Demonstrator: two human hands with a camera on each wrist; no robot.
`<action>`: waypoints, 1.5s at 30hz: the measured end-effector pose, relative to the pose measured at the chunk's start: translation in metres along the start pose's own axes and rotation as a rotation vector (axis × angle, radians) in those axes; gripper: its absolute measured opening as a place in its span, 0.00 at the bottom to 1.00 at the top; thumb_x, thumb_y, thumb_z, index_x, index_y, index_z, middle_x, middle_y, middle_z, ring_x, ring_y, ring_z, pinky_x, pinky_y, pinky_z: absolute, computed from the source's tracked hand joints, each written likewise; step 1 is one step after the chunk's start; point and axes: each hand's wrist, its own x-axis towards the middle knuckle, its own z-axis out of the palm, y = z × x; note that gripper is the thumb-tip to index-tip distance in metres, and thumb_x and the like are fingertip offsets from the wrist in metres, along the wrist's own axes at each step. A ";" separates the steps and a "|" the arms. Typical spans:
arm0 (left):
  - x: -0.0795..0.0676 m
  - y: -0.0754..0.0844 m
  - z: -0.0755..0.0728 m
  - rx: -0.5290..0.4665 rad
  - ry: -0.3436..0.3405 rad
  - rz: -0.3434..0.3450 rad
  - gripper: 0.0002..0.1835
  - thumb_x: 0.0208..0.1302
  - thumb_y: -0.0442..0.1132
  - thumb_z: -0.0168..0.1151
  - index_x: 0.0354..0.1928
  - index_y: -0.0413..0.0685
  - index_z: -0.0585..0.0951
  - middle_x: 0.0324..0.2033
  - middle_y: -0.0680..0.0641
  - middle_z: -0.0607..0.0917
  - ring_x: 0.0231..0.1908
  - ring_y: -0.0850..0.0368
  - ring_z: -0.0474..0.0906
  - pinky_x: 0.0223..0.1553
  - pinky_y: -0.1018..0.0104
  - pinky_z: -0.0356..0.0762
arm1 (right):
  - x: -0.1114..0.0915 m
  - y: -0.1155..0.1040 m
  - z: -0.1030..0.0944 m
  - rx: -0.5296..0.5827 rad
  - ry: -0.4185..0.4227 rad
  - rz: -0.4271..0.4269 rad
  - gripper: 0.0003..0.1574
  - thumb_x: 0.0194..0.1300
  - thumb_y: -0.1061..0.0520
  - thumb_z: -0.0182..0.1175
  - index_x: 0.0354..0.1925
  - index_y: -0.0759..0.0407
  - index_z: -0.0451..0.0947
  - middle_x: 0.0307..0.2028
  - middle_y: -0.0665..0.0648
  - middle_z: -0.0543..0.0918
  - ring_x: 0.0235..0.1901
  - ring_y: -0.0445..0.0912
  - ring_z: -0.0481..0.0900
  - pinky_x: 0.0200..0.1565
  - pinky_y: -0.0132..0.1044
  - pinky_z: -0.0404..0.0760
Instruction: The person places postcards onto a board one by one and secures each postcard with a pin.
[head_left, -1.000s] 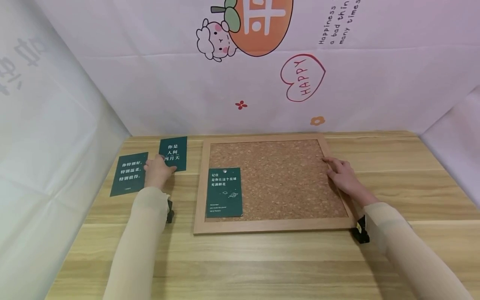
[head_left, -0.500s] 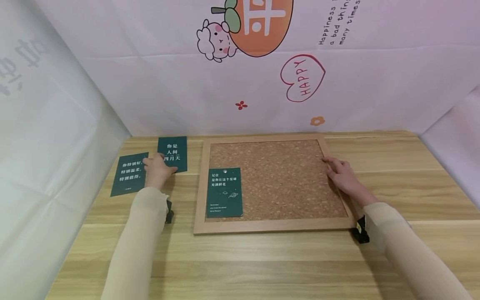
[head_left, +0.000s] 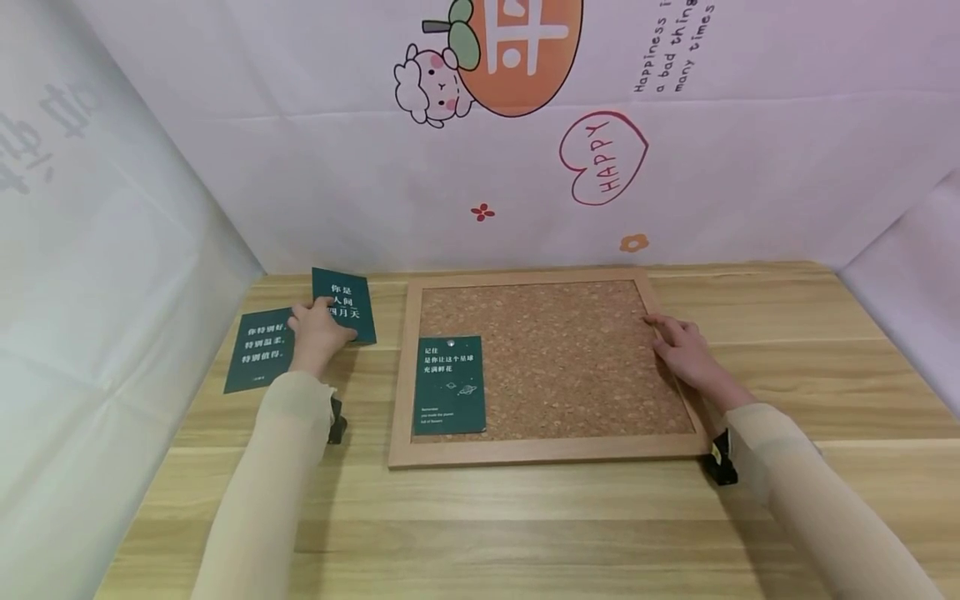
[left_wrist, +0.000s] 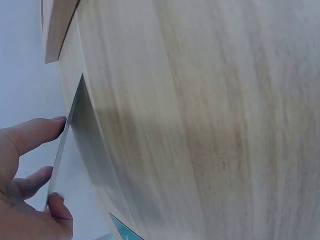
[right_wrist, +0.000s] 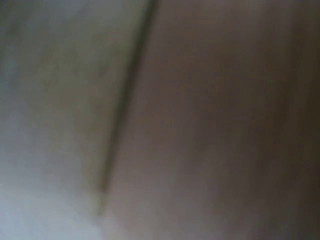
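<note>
Green and thin, our tilted card [head_left: 352,304] is over the worktop [head_left: 480,533], left of the cork board [head_left: 570,358]. Our left hand [head_left: 317,337] pinches it between thumb and fingers. Our right hand [head_left: 686,354] rests on the board's right side; we can't tell if it grips. We think the card is light and a bit stiff but could crease, so we should hold its edges softly.

far green card [head_left: 348,287] partly behind left hand [head_left: 318,335], orange drawing [head_left: 521,87] cropped at top, right wrist view blurred
</note>
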 end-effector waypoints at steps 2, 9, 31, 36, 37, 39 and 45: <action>0.000 0.001 0.000 0.003 0.000 0.007 0.38 0.62 0.37 0.61 0.70 0.34 0.58 0.66 0.25 0.52 0.61 0.33 0.51 0.60 0.40 0.65 | 0.000 0.001 0.000 0.000 -0.002 0.002 0.30 0.76 0.57 0.38 0.71 0.66 0.50 0.66 0.85 0.43 0.66 0.77 0.41 0.61 0.72 0.48; 0.000 0.003 0.000 -0.095 0.063 0.047 0.25 0.76 0.40 0.34 0.66 0.31 0.64 0.63 0.27 0.62 0.61 0.35 0.61 0.59 0.45 0.67 | 0.000 0.001 0.000 0.005 -0.003 0.005 0.31 0.76 0.57 0.38 0.71 0.66 0.50 0.67 0.84 0.43 0.66 0.77 0.41 0.61 0.72 0.49; -0.006 0.018 0.005 -0.273 0.136 0.048 0.25 0.69 0.30 0.34 0.65 0.36 0.69 0.63 0.32 0.67 0.48 0.44 0.70 0.43 0.59 0.70 | 0.000 0.001 0.000 0.015 -0.001 -0.012 0.30 0.76 0.58 0.39 0.71 0.67 0.51 0.66 0.85 0.43 0.65 0.78 0.40 0.60 0.73 0.49; -0.007 0.029 0.014 -0.296 0.096 0.052 0.24 0.69 0.30 0.34 0.64 0.35 0.69 0.64 0.31 0.65 0.57 0.40 0.66 0.53 0.54 0.70 | -0.001 0.001 0.000 0.009 -0.003 -0.006 0.30 0.76 0.57 0.38 0.71 0.66 0.51 0.66 0.85 0.43 0.65 0.78 0.40 0.60 0.73 0.49; -0.007 0.031 0.015 -0.295 0.091 0.056 0.24 0.69 0.30 0.34 0.64 0.35 0.69 0.64 0.31 0.66 0.56 0.40 0.67 0.49 0.56 0.71 | -0.001 0.000 0.000 0.010 -0.004 -0.005 0.30 0.76 0.57 0.38 0.71 0.66 0.51 0.66 0.85 0.43 0.65 0.78 0.40 0.60 0.73 0.49; -0.008 0.035 0.019 -0.287 0.086 0.066 0.24 0.69 0.30 0.36 0.63 0.35 0.70 0.63 0.32 0.68 0.52 0.42 0.69 0.41 0.62 0.69 | -0.001 0.000 0.000 0.011 -0.007 -0.002 0.30 0.76 0.56 0.38 0.71 0.66 0.50 0.66 0.85 0.42 0.65 0.78 0.41 0.59 0.72 0.50; -0.014 0.048 0.028 -0.295 0.048 0.099 0.22 0.69 0.30 0.39 0.61 0.36 0.72 0.56 0.33 0.76 0.41 0.48 0.72 0.31 0.70 0.65 | -0.002 -0.001 0.000 0.015 -0.006 -0.007 0.30 0.77 0.56 0.38 0.71 0.66 0.50 0.66 0.84 0.43 0.66 0.77 0.40 0.60 0.72 0.50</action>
